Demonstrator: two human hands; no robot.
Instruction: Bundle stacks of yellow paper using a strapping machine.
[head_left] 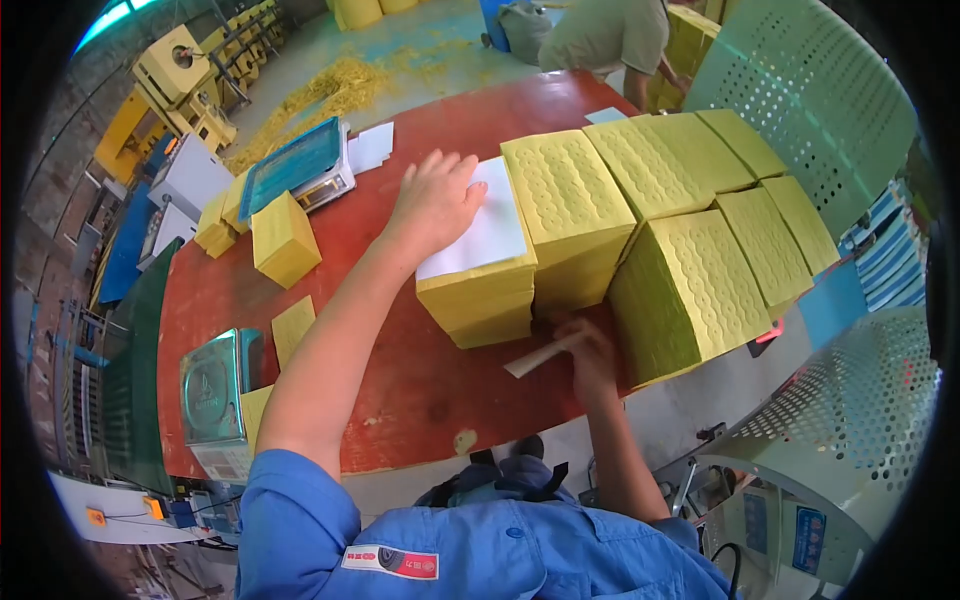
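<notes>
My left hand (437,205) lies flat with its fingers out on a white sheet of paper (497,238). The sheet covers the top of a tall stack of yellow paper (480,308), leftmost in a row of such stacks. Low beside this stack, my right hand (592,362) is closed around one end of a thin, pale, flat strip (540,357), perhaps folded paper. The strip points left, just above the red table (400,400). Against the first stack stands another yellow stack (570,190) with wavy embossed rows on top.
More yellow stacks (690,290) fill the table's right side, beside perforated pale green panels (800,110). To the left stand a scale with a blue tray (295,165), a yellow block (285,240) and a second scale (215,385). Another person (610,40) bends beyond the far edge.
</notes>
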